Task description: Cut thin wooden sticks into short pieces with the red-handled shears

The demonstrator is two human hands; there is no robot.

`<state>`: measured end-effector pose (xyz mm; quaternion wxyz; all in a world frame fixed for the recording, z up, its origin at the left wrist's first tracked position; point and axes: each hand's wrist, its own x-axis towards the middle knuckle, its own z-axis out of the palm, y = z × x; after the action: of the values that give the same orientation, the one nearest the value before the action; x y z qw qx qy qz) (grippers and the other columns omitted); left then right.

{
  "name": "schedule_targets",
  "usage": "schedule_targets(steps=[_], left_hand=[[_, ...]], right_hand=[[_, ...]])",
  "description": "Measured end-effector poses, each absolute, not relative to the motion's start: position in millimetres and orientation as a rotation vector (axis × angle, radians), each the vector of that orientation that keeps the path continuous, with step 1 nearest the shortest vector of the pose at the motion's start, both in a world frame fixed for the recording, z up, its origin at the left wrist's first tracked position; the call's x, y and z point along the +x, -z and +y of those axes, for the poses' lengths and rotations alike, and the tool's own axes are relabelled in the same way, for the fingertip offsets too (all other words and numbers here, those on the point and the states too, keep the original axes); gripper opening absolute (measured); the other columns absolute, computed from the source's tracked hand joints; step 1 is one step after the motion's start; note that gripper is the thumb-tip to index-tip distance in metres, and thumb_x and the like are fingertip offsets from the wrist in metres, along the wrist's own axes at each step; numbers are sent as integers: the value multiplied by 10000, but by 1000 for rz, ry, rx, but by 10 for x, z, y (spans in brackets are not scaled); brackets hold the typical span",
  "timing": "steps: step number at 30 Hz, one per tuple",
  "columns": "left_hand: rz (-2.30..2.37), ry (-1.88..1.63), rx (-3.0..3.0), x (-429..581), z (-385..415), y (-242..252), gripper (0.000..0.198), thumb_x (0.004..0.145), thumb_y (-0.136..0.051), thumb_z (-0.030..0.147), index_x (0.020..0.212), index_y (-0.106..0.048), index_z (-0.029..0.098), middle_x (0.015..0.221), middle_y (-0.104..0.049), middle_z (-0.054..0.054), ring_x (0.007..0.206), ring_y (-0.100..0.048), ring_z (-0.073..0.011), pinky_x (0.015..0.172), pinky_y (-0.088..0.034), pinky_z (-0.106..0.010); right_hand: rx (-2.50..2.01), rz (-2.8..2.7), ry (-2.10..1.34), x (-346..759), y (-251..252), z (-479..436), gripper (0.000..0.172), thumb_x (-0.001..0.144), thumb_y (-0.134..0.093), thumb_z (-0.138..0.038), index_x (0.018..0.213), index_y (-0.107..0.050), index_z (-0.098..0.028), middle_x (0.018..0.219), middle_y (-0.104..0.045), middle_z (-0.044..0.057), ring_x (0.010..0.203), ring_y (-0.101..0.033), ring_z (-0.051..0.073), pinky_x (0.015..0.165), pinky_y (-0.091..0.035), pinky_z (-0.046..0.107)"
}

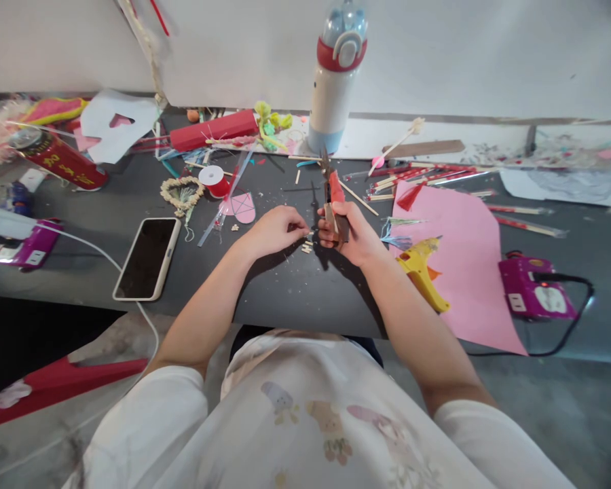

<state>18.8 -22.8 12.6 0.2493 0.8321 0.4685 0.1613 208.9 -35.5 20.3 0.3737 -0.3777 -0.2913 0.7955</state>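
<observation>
My right hand [354, 231] is wrapped round a pair of pliers [335, 193] with red-orange on the handles; their dark jaws point up and away from me. Just left of it, my left hand [280, 231] hovers low over the dark table with thumb and fingers pinched together. What they pinch, if anything, is too small to make out. Several short cut stick pieces [306, 248] lie under and beside its fingertips. Behind the pliers, a thin wooden stick [359, 198] rests on the table. Further left lies a heart-shaped ring of small pale pieces [182, 197].
A phone [147, 259], a red thread spool [214, 181] and a red can [61, 161] are on the left. A tall bottle [335, 95] stands at the back. On the right, a yellow glue gun [421, 268] lies on pink paper [471, 272] near a purple power box [534, 288].
</observation>
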Motion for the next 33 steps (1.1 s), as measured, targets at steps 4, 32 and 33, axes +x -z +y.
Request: schedule_targets(steps=[4, 32, 33], left_hand=[[1181, -343, 2451, 206, -221, -84, 185, 871, -597, 261, 856, -756, 168, 816, -668, -57, 826, -600, -186, 855, -469, -351], [1133, -283, 2528, 122, -243, -116, 312, 812, -542, 143, 1015, -769, 212, 925, -621, -71, 952, -555, -226, 898, -467, -378], [1115, -274, 2530, 127, -244, -112, 309, 812, -546, 147, 1017, -770, 207, 929, -619, -75, 953, -556, -227, 899, -467, -381]], right_hand=[[-965, -691, -2030, 2083, -213, -358, 341, 745, -720, -475, 777, -538, -188, 578, -416, -64, 461, -357, 61, 454, -294, 223], [-958, -669, -2038, 2079, -213, -365, 331, 781, -708, -471, 780, -534, -189, 580, -412, -60, 452, -358, 63, 446, -288, 222], [-956, -671, -2042, 2079, -213, -366, 331, 778, -710, -469, 780, -536, -187, 580, -414, -60, 453, -361, 63, 447, -291, 221]])
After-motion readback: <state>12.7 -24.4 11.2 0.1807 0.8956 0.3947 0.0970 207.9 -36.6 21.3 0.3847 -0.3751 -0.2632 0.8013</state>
